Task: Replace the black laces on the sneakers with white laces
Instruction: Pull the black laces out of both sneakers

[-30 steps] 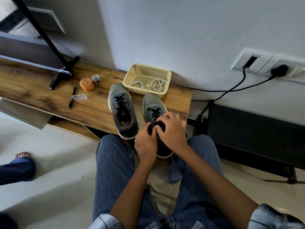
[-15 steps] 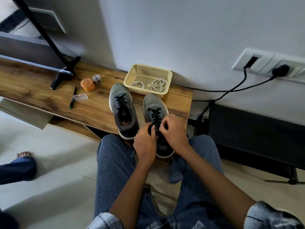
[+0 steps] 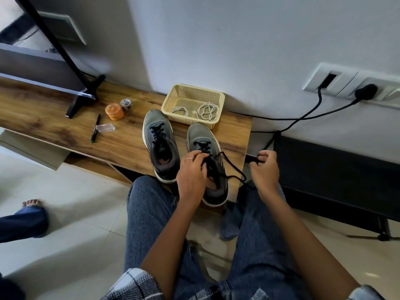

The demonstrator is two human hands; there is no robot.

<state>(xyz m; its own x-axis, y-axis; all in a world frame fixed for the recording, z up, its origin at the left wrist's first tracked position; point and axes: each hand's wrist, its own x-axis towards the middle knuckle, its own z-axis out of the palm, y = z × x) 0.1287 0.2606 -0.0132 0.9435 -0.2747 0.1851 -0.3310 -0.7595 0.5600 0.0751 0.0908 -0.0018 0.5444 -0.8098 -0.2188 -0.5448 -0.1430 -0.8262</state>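
Two grey sneakers with black laces stand side by side on the wooden table. The left sneaker is fully laced. My left hand rests on the right sneaker and pinches its lace near the top eyelets. My right hand is off to the right of the shoe and grips the loose end of the black lace, which runs slack from the shoe to the hand. Two coiled white laces lie in a cream basket behind the shoes.
On the table to the left lie a black pen, a clear plastic box, an orange jar and a small tape roll. A black stand foot sits further left. Black cables hang from the wall sockets. Another person's foot is on the floor at the left.
Both hands were together on the right sneaker's knot. My right hand has pulled away to the right with one lace end, and the bow has come undone.
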